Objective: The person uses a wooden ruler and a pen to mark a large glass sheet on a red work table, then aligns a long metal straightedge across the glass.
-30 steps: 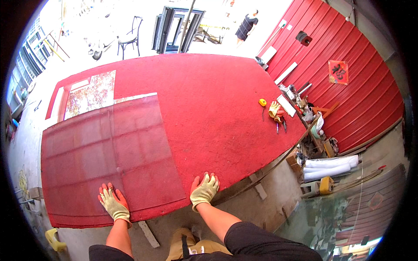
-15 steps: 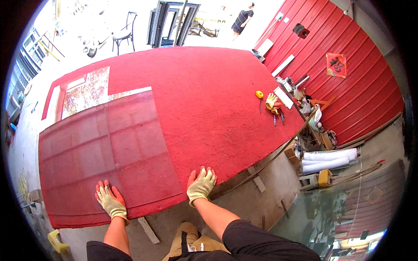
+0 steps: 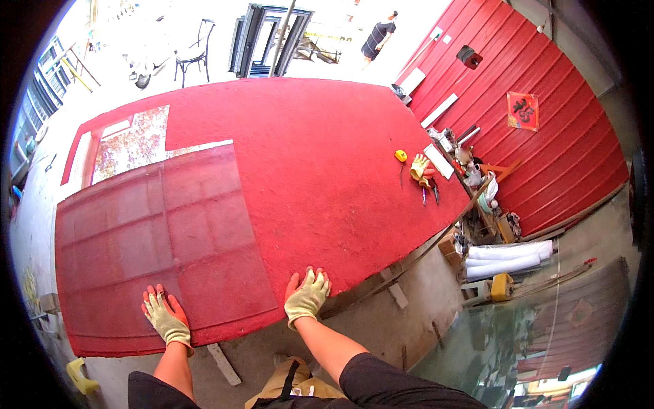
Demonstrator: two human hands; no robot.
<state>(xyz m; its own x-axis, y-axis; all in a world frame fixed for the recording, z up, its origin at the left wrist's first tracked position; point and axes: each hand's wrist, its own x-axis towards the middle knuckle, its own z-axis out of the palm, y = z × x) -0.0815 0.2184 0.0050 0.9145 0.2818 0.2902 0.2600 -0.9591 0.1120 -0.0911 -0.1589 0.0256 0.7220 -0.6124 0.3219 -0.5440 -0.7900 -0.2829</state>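
Note:
A large table covered in red cloth fills the middle. On its left part lies a clear glass sheet, flat, with reflections of panes across it. My left hand, in a cream and orange work glove, rests flat on the sheet near its front edge, fingers spread. My right hand, in a matching glove, lies on the red cloth just right of the sheet's near right corner, fingers outstretched. Neither hand holds anything; both palms face down and are hidden.
Toward the table's right end lie a yellow tape measure, a spare glove and small hand tools. White rolls and glass panes stand to the right. Beyond are a chair, dark frames and a person.
The view has shifted slightly, so the table and hands appear a little further left. Both hands keep their places on the glass and cloth. The distant person has moved slightly.

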